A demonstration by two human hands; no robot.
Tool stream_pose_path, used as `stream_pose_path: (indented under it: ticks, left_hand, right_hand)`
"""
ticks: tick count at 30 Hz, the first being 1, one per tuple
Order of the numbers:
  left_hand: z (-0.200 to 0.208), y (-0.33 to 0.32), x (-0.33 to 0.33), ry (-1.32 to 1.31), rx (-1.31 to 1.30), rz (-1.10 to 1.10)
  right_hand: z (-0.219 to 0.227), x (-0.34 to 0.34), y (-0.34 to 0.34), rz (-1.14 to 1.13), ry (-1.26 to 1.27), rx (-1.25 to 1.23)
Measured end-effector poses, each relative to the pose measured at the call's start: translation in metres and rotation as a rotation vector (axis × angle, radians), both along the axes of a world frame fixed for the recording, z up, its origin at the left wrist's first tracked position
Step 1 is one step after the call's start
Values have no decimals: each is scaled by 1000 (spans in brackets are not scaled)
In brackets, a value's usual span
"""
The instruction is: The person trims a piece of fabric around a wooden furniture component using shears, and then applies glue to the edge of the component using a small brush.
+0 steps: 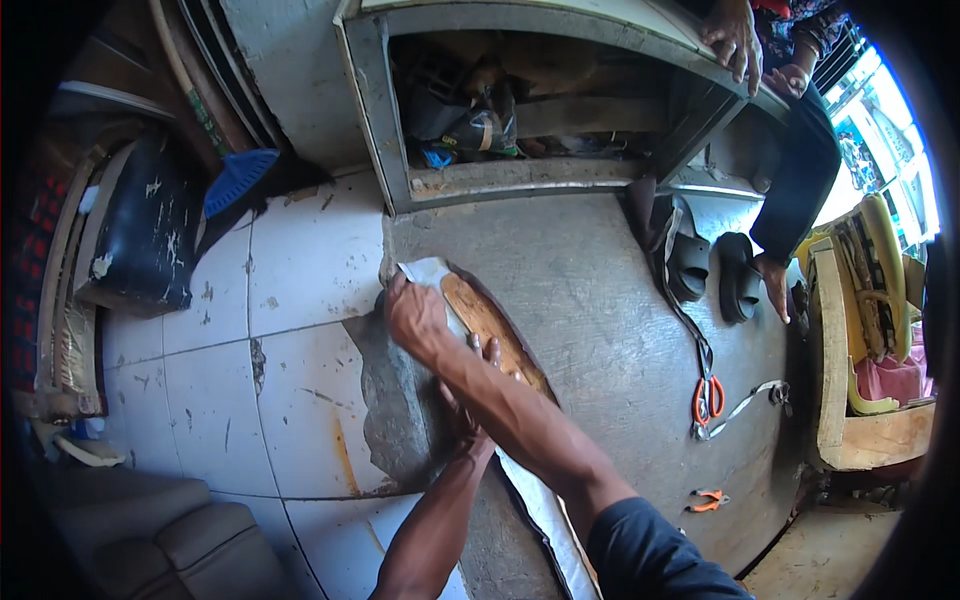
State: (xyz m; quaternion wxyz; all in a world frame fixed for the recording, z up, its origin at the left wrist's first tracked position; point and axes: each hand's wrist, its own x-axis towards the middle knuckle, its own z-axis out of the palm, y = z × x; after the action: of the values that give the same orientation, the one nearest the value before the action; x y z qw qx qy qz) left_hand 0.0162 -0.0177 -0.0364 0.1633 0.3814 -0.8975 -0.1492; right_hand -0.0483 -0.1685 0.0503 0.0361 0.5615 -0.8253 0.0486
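One panel (490, 320) against the right grip (415, 318)

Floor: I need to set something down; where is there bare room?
Bare grey floor lies between the tan panel and the dark sandals; bare white tiles, between blue broom and right hand. Crowded: around those sandals, scissors and pliers.

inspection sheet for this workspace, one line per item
surface: grey floor beside marked white tiles
job's things: long tan panel with white material along one side
clutter: orange-handled scissors, orange-handled pliers and dark sandals, to the right
hands: right hand curled at the panel's far end; left hand at the panel, partly hidden by the right forearm
cables: nothing seen
surroundings: metal-framed bench; blue broom; co-worker's bare foot beside the sandals
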Motion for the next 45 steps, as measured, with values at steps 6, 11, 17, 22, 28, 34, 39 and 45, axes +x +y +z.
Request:
stream_pose_path:
  ticks: [6, 11, 17, 22, 28, 34, 39, 45]
  left_hand:
    - [47, 4, -13, -255, 61, -33]
    - [46, 3, -16, -149, 39, 2]
    - [45, 7, -9, -212, 56, -15]
    - [39, 5, -16, -204, 24, -25]
    - [39, 8, -17, -129, 49, 29]
    - [43, 7, -19, -156, -32, 29]
    - [35, 4, -12, -170, -60, 47]
    - [49, 0, -24, -168, -17, 45]
  right_hand:
    - [26, -95, 74, -269, -458, -829]
    - [-48, -164, 81, -338, -284, -277]
    - [-63, -127, 70, -321, -264, -181]
    - [-58, -128, 71, -241, -185, -171]
    - [-42, -113, 89, -32, -358, -88]
    - [-48, -107, 149, -399, -303, -291]
    - [-44, -92, 149, -374, -311, -112]
    - [-31, -79, 204, -532, -261, -63]
